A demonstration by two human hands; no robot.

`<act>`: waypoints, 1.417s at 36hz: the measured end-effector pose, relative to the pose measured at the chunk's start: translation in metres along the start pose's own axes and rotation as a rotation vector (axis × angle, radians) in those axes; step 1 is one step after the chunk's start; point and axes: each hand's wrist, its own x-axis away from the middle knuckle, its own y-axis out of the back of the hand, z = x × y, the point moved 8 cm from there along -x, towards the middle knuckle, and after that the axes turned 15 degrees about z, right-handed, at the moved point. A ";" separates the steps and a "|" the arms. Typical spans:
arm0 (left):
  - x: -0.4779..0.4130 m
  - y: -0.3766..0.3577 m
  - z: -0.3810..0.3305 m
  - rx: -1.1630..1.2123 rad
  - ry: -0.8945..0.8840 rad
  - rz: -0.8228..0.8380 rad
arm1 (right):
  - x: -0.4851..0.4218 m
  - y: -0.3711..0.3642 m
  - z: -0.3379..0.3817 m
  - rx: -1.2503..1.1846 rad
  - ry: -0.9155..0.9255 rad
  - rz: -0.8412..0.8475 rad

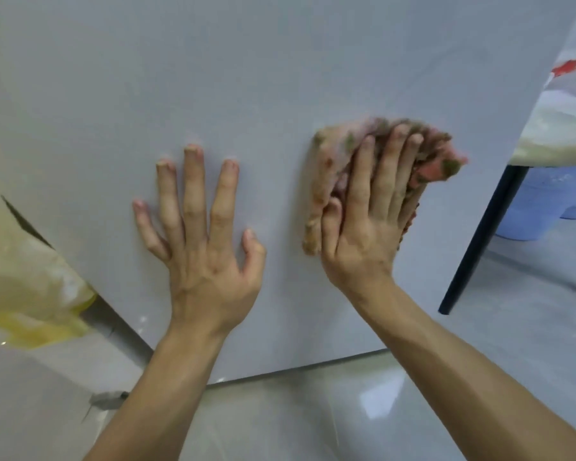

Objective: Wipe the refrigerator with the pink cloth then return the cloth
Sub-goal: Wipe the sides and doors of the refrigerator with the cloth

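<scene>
The refrigerator (246, 78) fills most of the view as a plain pale grey panel, its bottom edge just above the floor. My left hand (202, 234) lies flat on the panel with fingers spread and holds nothing. To its right, my right hand (369, 211) presses the pink cloth (326, 174) flat against the panel. The cloth is bunched, pink with green and tan patches, and sticks out past my fingers at the top, left and right. Part of the cloth is hidden under my palm.
A yellowish plastic item (30, 294) sits at the left beside the refrigerator's lower corner. At the right stands a table with a black leg (479, 241) and a patterned cover (562, 128), with a light blue stool (546, 207) under it. Glossy pale floor tiles (313, 420) lie below.
</scene>
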 end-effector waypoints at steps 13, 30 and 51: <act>0.018 -0.004 0.023 -0.031 -0.007 0.005 | 0.150 -0.077 0.002 0.179 0.463 0.424; 0.023 0.014 0.061 0.017 0.093 -0.051 | 0.003 -0.030 0.068 -0.008 -0.047 -0.002; 0.035 0.028 0.083 0.038 0.101 -0.031 | 0.065 -0.068 0.099 0.025 0.346 0.261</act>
